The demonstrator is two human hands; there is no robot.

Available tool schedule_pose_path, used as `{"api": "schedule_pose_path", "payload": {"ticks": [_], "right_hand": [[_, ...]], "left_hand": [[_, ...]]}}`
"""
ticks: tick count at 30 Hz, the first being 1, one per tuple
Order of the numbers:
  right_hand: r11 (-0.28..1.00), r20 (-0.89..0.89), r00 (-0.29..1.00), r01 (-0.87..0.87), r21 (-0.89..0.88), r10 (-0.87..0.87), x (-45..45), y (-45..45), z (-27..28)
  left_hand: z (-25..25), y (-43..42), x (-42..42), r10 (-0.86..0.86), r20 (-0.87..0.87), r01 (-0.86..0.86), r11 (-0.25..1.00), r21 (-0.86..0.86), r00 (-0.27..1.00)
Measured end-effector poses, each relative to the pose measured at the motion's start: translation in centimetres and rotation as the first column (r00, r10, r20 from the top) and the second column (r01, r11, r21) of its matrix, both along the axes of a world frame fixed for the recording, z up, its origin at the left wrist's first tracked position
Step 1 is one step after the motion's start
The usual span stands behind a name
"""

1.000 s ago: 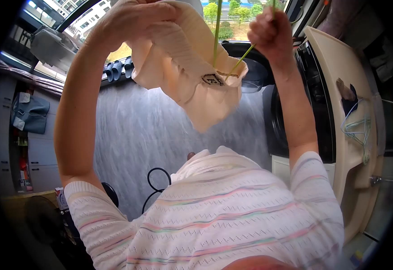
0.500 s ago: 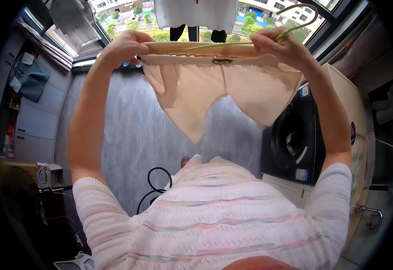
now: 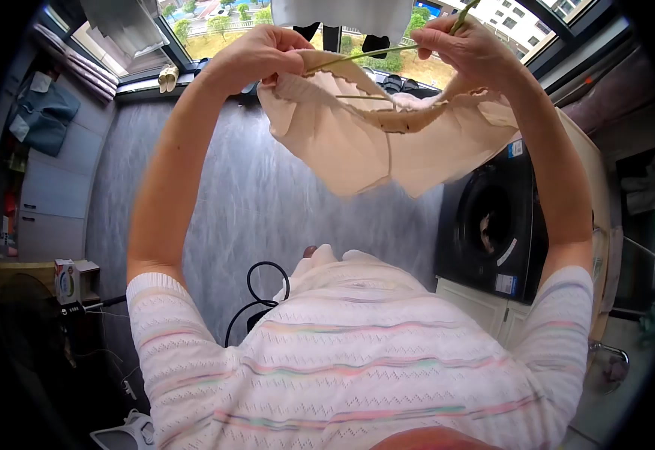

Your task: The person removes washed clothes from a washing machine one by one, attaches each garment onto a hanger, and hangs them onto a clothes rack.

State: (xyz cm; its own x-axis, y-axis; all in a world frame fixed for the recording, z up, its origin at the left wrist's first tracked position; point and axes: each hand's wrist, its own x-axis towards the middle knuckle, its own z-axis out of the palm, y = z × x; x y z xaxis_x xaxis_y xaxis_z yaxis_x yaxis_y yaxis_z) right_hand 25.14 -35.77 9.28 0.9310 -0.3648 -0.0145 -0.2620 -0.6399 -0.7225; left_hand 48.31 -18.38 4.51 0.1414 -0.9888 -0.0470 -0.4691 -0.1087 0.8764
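Beige shorts (image 3: 335, 154) hang in front of me with the gathered waistband gaping and the legs dangling. My left hand (image 3: 271, 54) is closed, pinching the left end of the waistband. A thin green clothes hanger (image 3: 387, 52) runs across the waist opening, its left end by my left fingers. My right hand (image 3: 458, 49) is closed around the hanger near its hook. The waistband's right side lies just below that hand; whether the fingers also grip the cloth is hidden.
A black front-loading washing machine (image 3: 485, 225) stands on a white cabinet at right. Grey cabinets (image 3: 53, 202) with a blue-grey bag (image 3: 46, 120) line the left. White clothing (image 3: 335, 16) hangs by the window. A black hose (image 3: 248, 296) lies on the grey floor (image 3: 230, 187).
The waistband has gone from stretched straight to sagging open. Both hands have risen slightly, and the left has moved right, closer to the other. The hanger's left part now shows within the waist opening.
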Motion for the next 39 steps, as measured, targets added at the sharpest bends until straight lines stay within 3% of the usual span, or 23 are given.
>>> {"api": "schedule_pose_path", "payload": {"ticks": [1,2,4,7,8,11,12,15,16,19,21,22,24,25,26,28,29,30,31,33,39], "right_hand": [[1.0,-0.021,1.0,0.006,-0.03,-0.007,0.2,-0.1,0.0],[0.999,0.033,0.998,0.043,0.02,-0.044,0.4,0.1,-0.2],[0.977,-0.029,0.984,0.176,0.117,-0.173,0.2,0.8,1.8],[0.935,-0.041,0.965,0.262,0.239,-0.26,-0.1,0.3,3.9],[0.929,-0.05,0.964,0.264,0.261,-0.26,-0.3,-0.1,4.3],[0.913,-0.041,0.958,0.282,0.294,-0.283,-0.2,-0.2,5.2],[0.909,-0.033,0.955,0.29,0.299,-0.294,-0.1,0.0,5.4],[0.921,0.058,0.965,0.226,0.316,-0.257,0.1,0.0,6.0],[0.919,0.049,0.963,0.236,0.317,-0.264,0.4,0.0,6.4],[0.918,0.099,0.971,0.168,0.359,-0.216,0.6,-0.4,7.5],[0.979,0.221,0.972,0.035,0.201,-0.08,-0.8,-1.4,7.8],[0.988,0.294,0.955,-0.002,0.153,-0.044,-1.8,-1.0,7.9],[0.969,0.271,0.96,-0.123,0.214,0.062,-4.6,-3.0,7.4],[0.987,0.252,0.964,-0.042,-0.158,0.081,-6.2,-7.7,3.5],[0.992,0.154,0.987,-0.057,0.114,0.039,-6.7,-7.1,2.7],[0.988,0.124,0.986,0.092,0.123,-0.107,-7.5,-9.5,0.6],[0.978,0.298,0.946,0.068,0.197,-0.126,-7.2,-8.1,0.1],[0.965,0.243,0.961,0.072,0.254,-0.136,-7.0,-7.3,0.7],[0.955,0.3,0.944,0.046,0.292,-0.137,-7.0,-6.6,0.9],[0.967,0.365,0.927,-0.01,0.255,-0.087,-7.1,-6.9,1.2],[0.921,0.515,0.829,0.003,0.39,-0.221,-7.5,-7.7,1.3]], "left_hand": [[0.8,0.0,0.0,0.022,0.015,-0.021,1.0,-0.02,1.0],[0.8,-0.4,0.4,-0.043,0.018,0.044,0.996,-0.072,0.999],[1.7,-0.2,1.1,-0.15,0.066,0.157,0.981,-0.113,0.986],[1.6,-0.2,1.7,-0.183,0.019,0.181,0.944,-0.275,0.983],[1.4,-0.2,1.8,-0.096,-0.01,0.088,0.944,-0.318,0.995],[3.6,-0.6,1.2,-0.032,-0.022,0.026,0.972,-0.235,0.999],[3.6,-0.8,1.0,-0.014,-0.098,-0.015,0.956,-0.294,0.995],[4.8,-1.0,0.6,0.063,0.007,-0.057,0.945,-0.323,0.998],[5.0,-1.2,0.8,0.0,-0.015,-0.005,0.955,-0.295,1.0],[6.2,-0.8,-0.1,0.182,0.258,-0.088,0.937,-0.338,0.949],[5.2,-1.7,3.1,0.035,0.025,-0.018,0.88,-0.474,0.999],[4.7,-1.1,4.4,0.066,0.043,-0.038,0.882,-0.469,0.997],[4.3,0.3,6.9,0.136,0.082,-0.081,0.873,-0.48,0.987],[4.8,0.7,7.8,0.181,0.107,-0.104,0.859,-0.502,0.978],[5.8,1.0,8.3,0.234,0.134,-0.128,0.835,-0.535,0.963],[6.7,2.1,5.7,0.248,0.105,-0.144,0.804,-0.577,0.963],[6.2,2.0,6.2,0.264,0.105,-0.155,0.795,-0.586,0.959],[6.4,2.4,6.3,0.269,0.12,-0.153,0.801,-0.578,0.956],[6.4,2.6,6.4,0.27,0.136,-0.149,0.81,-0.567,0.953],[6.2,3.0,6.9,0.251,0.055,-0.18,0.815,-0.55,0.967],[6.0,4.2,7.3,0.253,-0.125,-0.279,0.783,-0.556,0.959]]}}
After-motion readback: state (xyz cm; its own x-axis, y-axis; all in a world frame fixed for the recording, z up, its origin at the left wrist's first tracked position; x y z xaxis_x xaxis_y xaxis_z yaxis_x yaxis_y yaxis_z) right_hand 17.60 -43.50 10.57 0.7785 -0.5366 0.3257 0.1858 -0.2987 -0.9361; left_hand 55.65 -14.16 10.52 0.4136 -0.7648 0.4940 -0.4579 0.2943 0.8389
